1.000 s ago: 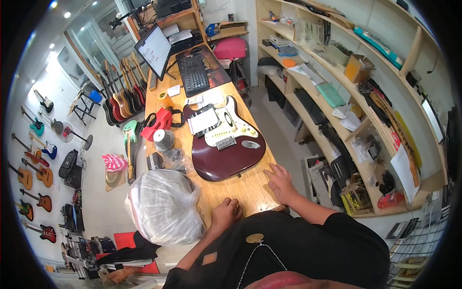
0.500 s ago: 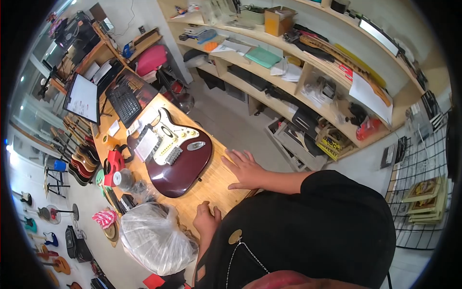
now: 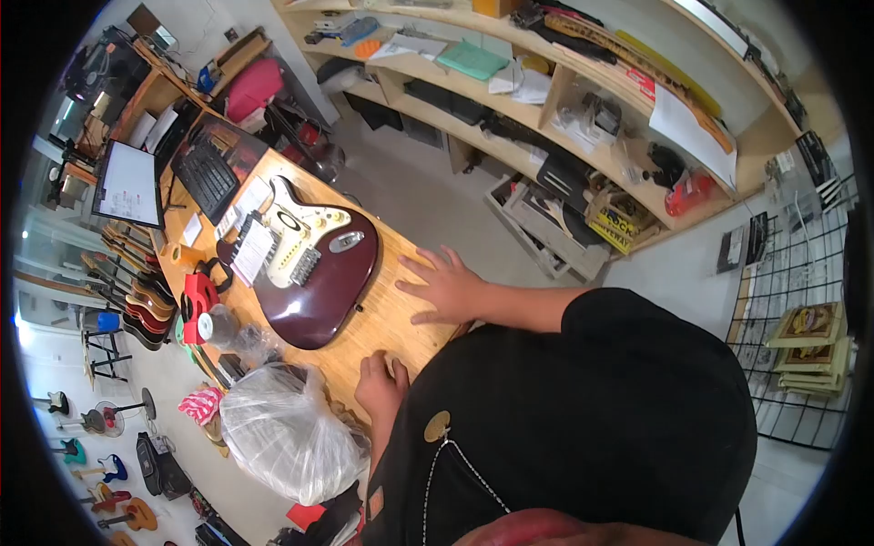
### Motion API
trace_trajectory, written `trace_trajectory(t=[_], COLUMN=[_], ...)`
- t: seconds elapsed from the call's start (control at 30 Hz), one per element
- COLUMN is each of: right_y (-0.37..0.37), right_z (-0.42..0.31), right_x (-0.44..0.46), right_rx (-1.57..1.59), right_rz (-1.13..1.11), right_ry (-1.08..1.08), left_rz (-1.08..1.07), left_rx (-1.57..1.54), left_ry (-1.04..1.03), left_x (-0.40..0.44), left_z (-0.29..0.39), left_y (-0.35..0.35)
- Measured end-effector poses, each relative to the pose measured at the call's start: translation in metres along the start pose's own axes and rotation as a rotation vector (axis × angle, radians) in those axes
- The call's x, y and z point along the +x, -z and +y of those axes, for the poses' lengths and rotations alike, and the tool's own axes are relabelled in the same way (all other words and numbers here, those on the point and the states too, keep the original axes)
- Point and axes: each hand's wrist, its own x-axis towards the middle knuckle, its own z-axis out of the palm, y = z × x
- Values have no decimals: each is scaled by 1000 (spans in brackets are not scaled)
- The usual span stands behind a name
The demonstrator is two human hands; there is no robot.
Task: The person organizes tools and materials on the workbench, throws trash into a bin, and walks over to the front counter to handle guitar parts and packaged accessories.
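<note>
A dark red guitar body (image 3: 332,287) with a cream pickguard (image 3: 305,227) lies on the wooden table (image 3: 410,346). White papers and a black strip rest on its far left side. My right hand (image 3: 446,287) is spread on the table's right edge, just right of the body, holding nothing. My left hand (image 3: 380,387) rests on the near part of the table with its fingers curled; whether anything is under them is hidden. Left of it sits a bulky clear plastic bag (image 3: 287,437).
A red tool holder (image 3: 198,305) and a spool (image 3: 218,326) stand along the table's left side. Farther back are a keyboard (image 3: 208,182) and monitor (image 3: 130,185). Shelves (image 3: 510,150) line the right wall; guitars (image 3: 137,305) stand on the floor at left.
The view has swung to the right, so the table now appears farther left and slanted. My right hand's fingers have spread wider apart on the table. The guitar body stays on the table.
</note>
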Motion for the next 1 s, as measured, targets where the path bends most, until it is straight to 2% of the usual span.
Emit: trace_trajectory(t=[0.13, 0.23, 0.33, 0.43, 0.5, 0.6, 0.7, 0.8, 0.9, 1.0], right_y=[-4, -8, -6, -6, -3, -3, -4, -7, -9, -7], right_z=[-2, -2, -2, -7, -10, -10, -12, -10, -9, -10], right_x=[0, -5, -11, -18, -18, -18, -18, -19, -18, -17], right_rx=[66, 121, 133, -3, 15, 26, 9, -8, -8, -1], right_rz=[78, 179, 305, 207, 148, 124, 172, 222, 194, 159], right_ry=[-29, 22, 98, 41, -1, -34, -29, 9, 22, 11], left_rz=[48, -27, -5, 9, 37, -52, 2, -19, -11, 23], left_rx=[-72, -18, 23, 10, 8, -58, -7, -42, 16, -34], left_ry=[90, 9, -20, -15, 25, 130, 6, 50, -106, -40], left_x=[-2, -1, -1, -1, -2, -2, -1, -1, -2, -3], left_z=[4, -2, -3, -8, -6, 1, -3, -6, -17, -14], left_y=[-2, -2, -5, -9, -10, -2, -5, -7, -12, -13])
